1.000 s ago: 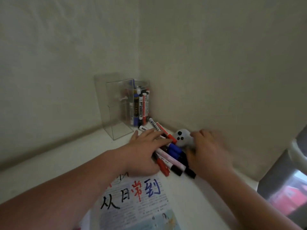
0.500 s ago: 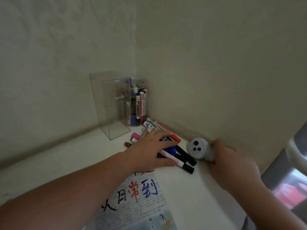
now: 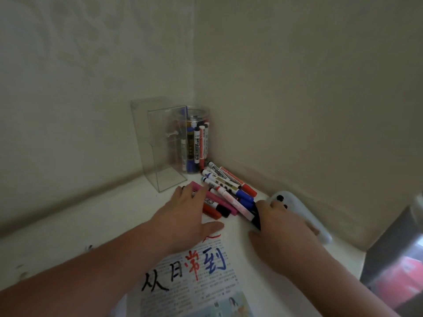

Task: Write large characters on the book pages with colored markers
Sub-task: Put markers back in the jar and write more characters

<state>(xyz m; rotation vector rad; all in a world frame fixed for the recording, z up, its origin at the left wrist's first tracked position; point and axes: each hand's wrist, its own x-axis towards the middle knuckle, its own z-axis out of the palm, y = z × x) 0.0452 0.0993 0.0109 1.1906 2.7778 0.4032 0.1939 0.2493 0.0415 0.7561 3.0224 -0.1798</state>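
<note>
Flatly, left hand (image 3: 183,213) rests on cylindrical markers (image 3: 229,191) (glossy plastic).

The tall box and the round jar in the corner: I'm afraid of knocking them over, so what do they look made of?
Tall box: clear, glossy rigid sheet with sharp straight edges, probably acrylic, though glass can't be ruled out. Round jar: clear and thin-walled, markers showing through; looks like plastic, not certain.

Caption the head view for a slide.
Left hand and right hand touch loose markers beside a jar, near a page with large colored characters.
</note>
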